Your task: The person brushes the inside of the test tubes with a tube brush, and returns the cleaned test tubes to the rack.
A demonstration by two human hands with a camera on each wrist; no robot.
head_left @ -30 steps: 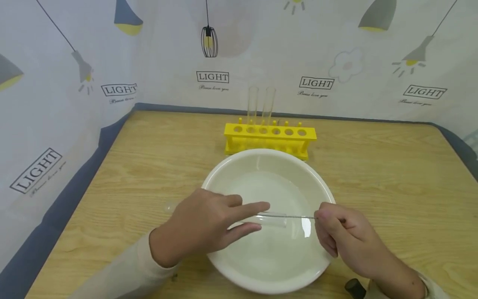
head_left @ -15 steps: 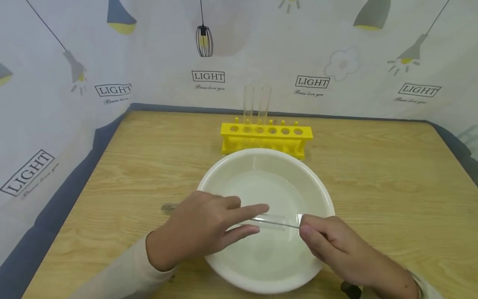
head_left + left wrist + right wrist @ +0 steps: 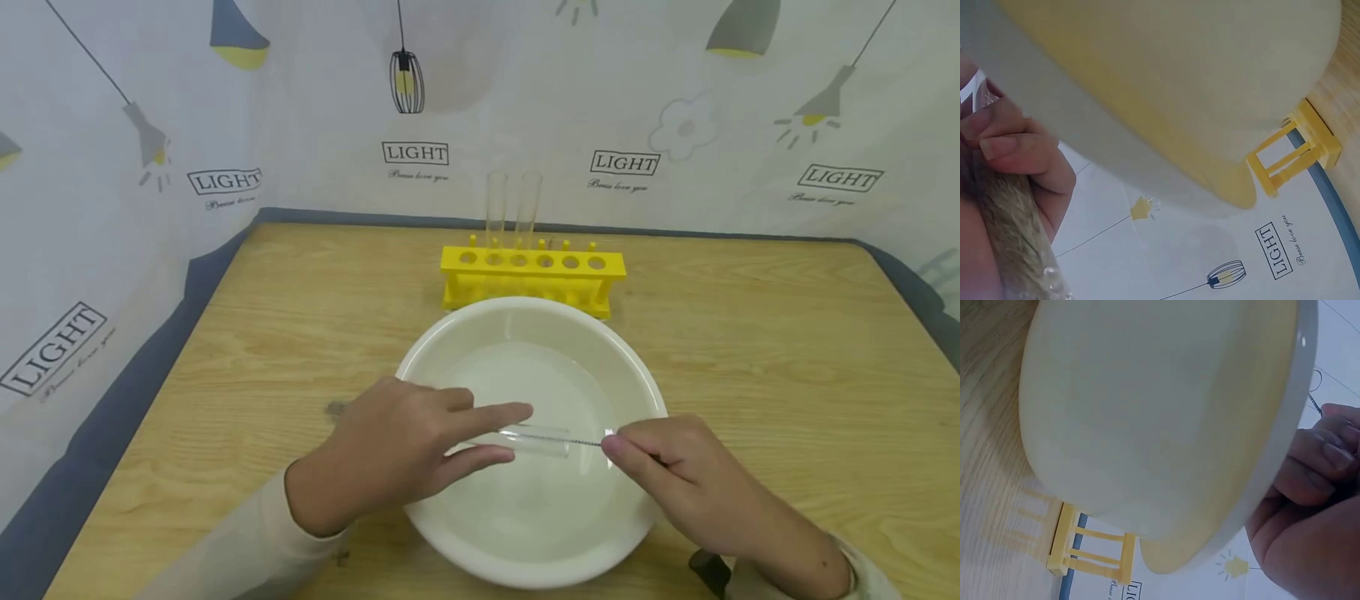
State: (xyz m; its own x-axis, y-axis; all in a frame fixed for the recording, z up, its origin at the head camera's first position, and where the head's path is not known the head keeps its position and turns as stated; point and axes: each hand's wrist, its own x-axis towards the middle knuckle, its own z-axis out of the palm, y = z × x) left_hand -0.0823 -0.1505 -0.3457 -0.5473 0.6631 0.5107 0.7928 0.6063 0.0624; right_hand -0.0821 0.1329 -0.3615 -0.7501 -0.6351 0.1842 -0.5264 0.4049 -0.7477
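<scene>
My left hand [image 3: 397, 450] grips a clear glass test tube [image 3: 555, 444], held sideways over a white basin [image 3: 525, 306] with its mouth pointing right. A test tube brush runs into that mouth; its thin twisted wire [image 3: 587, 442] shows between the mouth and my right hand [image 3: 690, 483], whose fingers curl round the handle end. In the left wrist view the pale brush bristles [image 3: 1013, 231] fill the tube beneath my curled fingers [image 3: 1029, 153]. The right wrist view has my right fingers [image 3: 1316, 465] bent inward beyond the basin's edge. The middle of the tube is hidden by my left hand.
Behind the basin stands a yellow test tube rack [image 3: 532, 262] with two upright glass tubes [image 3: 496, 204] in it. Shallow water [image 3: 517, 367] lies in the basin. A dark cylindrical piece [image 3: 708, 572] is beside my right cuff. A printed curtain [image 3: 525, 83] closes off the back.
My right hand has moved left, toward the tube's mouth, pushing the brush deeper. Grey bristles now show at the tube's far left end, which looked clear before. My left hand stays nearly still.
</scene>
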